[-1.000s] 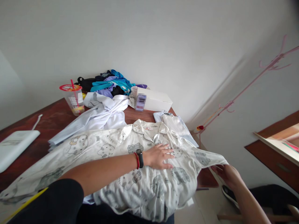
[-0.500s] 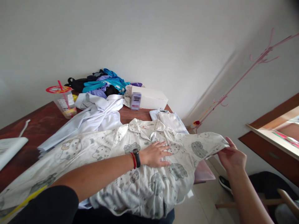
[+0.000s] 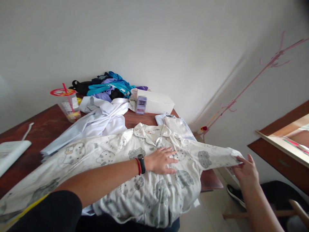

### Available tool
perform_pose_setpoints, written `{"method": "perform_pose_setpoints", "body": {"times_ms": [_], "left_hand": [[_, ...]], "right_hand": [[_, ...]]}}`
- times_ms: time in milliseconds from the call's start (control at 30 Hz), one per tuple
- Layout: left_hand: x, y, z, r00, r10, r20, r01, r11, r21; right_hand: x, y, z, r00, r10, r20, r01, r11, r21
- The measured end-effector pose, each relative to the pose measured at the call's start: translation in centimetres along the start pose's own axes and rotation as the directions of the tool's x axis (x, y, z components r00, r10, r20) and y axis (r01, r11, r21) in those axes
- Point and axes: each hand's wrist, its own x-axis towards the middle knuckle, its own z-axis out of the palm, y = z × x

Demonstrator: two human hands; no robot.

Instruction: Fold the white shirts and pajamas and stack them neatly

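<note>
A white pajama shirt (image 3: 154, 190) with grey cartoon cat prints lies spread over the table, its collar toward the wall and its lower hem hanging at the near edge. My left hand (image 3: 162, 160) rests flat on the chest of the shirt, fingers spread, a dark band on the wrist. At the right, my right hand (image 3: 246, 169) pinches the cuff of one sleeve (image 3: 214, 154) and holds it out taut past the table's edge. The other sleeve stretches to the lower left, partly under my left arm.
Behind the shirt lie a white garment (image 3: 103, 112), a pile of dark and blue clothes (image 3: 108, 87), a white box (image 3: 158, 102) and folded clothes (image 3: 177, 125). A plastic cup with a straw (image 3: 70, 108) stands at the left. A pink coat rack (image 3: 256, 77) leans across the right.
My right hand has moved slightly right and down with the cuff, and the sleeve is now straighter and flatter. My left hand has stayed on the shirt's chest.
</note>
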Motion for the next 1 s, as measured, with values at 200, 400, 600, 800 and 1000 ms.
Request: {"method": "perform_pose_setpoints", "body": {"times_ms": [200, 400, 600, 800, 1000], "left_hand": [[-0.1, 0.1, 0.0, 1.000, -0.001, -0.004, 0.001, 1.000, -0.015], [0.7, 0.1, -0.8, 0.988, -0.107, -0.115, 0.050, 0.910, -0.412], [1.1, -2.0, -3.4, 0.951, -0.266, 0.155, 0.159, -0.007, -0.987], [0.5, -3.3, -4.1, 0.962, -0.114, 0.247, 0.215, -0.235, -0.948], [1.0, -2.6, -4.5, 0.933, -0.158, 0.324, 0.283, -0.234, -0.930]], "right_hand": [[-1.5, -1.6, 1.2, 0.990, -0.133, -0.055, 0.136, 0.989, 0.050], [-11.4, -3.3, 6.0, 0.686, -0.614, 0.389, 0.652, 0.757, 0.045], [-23.3, 2.9, 7.6, 0.093, 0.001, 0.996, 0.980, 0.176, -0.092], [-25.3, 8.2, 5.2, -0.015, 0.194, 0.981, 0.998, 0.055, 0.005], [-25.6, 8.2, 2.3, 0.018, 0.077, 0.997, 0.999, 0.027, -0.020]]}}
